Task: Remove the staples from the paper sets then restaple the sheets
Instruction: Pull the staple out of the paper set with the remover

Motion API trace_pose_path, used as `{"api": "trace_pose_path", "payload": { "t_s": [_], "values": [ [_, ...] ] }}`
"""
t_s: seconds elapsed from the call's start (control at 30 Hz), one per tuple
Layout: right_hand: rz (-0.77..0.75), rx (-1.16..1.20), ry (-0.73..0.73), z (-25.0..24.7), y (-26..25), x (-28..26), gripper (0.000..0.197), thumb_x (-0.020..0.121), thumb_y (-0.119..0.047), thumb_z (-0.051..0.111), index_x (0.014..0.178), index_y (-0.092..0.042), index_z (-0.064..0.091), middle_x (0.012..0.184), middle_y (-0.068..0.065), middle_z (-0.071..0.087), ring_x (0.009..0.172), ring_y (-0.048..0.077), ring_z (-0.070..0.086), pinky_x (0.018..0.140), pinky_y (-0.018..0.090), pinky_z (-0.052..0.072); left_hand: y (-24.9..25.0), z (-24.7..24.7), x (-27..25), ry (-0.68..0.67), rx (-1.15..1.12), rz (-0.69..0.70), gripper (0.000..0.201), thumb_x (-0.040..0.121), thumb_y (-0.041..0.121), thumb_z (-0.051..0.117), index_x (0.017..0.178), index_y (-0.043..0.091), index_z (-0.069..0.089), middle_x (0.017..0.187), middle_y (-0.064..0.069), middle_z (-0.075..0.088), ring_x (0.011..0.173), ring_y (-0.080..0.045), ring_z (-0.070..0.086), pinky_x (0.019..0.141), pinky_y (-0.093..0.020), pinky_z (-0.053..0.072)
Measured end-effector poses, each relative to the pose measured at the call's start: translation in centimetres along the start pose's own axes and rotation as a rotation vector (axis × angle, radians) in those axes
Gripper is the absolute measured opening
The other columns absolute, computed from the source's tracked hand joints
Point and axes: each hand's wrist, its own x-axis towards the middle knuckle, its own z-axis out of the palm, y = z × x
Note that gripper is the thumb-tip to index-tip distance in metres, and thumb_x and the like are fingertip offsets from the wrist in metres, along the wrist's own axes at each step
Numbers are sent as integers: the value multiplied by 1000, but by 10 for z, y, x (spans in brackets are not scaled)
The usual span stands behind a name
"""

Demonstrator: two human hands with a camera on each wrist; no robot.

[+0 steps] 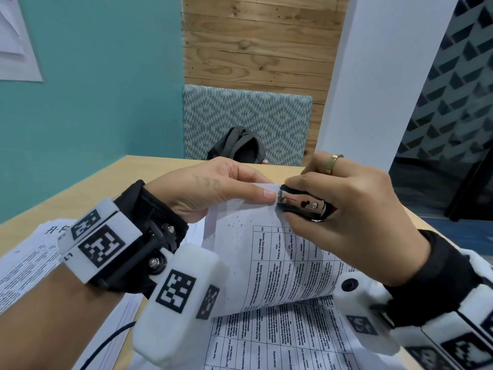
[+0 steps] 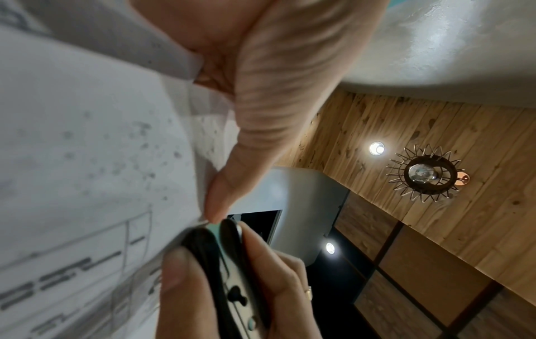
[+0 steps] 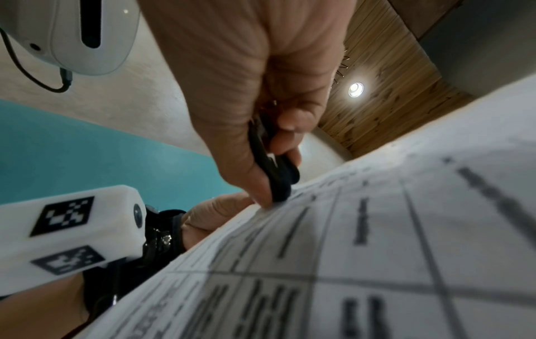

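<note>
The left hand (image 1: 213, 188) pinches the top corner of a printed paper set (image 1: 269, 265), thumb on top, lifting that corner off the wooden table (image 1: 112, 188) so the sheets curl upward. The right hand (image 1: 344, 209) grasps a black staple remover (image 1: 301, 204), thumb and fingers squeezing its sides, with its metal jaws pressed against the pinched corner right beside the left thumb tip. More printed sheets (image 1: 280, 340) lie flat on the table beneath, and another stack (image 1: 29, 257) lies to the left. A dark backpack (image 1: 237, 145) rests on the seat beyond the table.
</note>
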Motion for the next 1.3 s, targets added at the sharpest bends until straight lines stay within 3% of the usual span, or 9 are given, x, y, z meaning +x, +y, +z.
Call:
{"api": "trace_pose_path", "payload": {
  "t_s": [0.2,0.33,0.5,0.83,0.93,1.1,1.17,1.23,1.3],
  "values": [
    [37,146,0,0,2,0,13,68,-17,74,77,-8,73,69,6,57,63,13,51,55,28,43,-2,-1,-1,-36,125,44,9,71,15,73,78,11,69,71,4,69,64,-1,63,61,-9,47],
    [51,209,9,-1,0,1,16,66,-17,75,79,-9,74,69,6,59,62,14,53,55,28,43,-5,0,0,-2,76,76,18,64,12,66,79,2,68,69,-1,69,64,-5,63,62,-13,48],
    [110,291,46,-6,2,3,19,62,-17,78,80,-13,75,69,4,61,61,16,57,55,26,44,-3,1,-1,7,20,109,11,65,13,67,73,8,71,69,0,71,65,-5,66,62,-12,48],
    [205,371,50,-11,4,5,24,59,-25,79,81,-17,75,72,0,65,67,11,61,61,12,44,0,12,0,81,-56,113,17,64,12,64,76,-1,62,61,1,67,57,-3,63,57,-10,48],
    [222,404,48,-12,3,4,23,58,-25,79,80,-19,75,71,1,65,66,12,61,61,16,45,0,14,1,105,3,120,17,61,17,64,71,3,62,58,3,64,54,-3,60,57,-10,47],
    [291,583,23,-13,7,5,28,52,-33,81,78,-23,75,70,4,65,68,21,62,65,37,48,1,14,-2,97,65,134,10,61,20,65,63,10,62,55,6,60,52,-2,55,54,-10,44],
    [314,644,30,-14,10,5,30,50,-36,79,77,-23,75,72,6,66,69,24,63,65,39,48,1,14,-2,78,53,140,9,63,18,65,64,10,62,56,5,62,52,-2,56,54,-10,44],
    [307,583,35,-14,9,5,28,51,-33,81,76,-23,75,70,3,65,67,18,63,64,34,49,2,14,-2,69,42,134,7,69,13,65,70,7,62,59,5,65,55,-1,59,55,-9,45],
    [219,360,41,-14,4,4,22,56,-25,79,77,-18,75,67,-1,63,65,12,60,59,18,47,1,14,-2,81,23,108,4,76,4,63,72,3,61,58,4,65,53,-2,61,54,-9,45]
  ]
}}
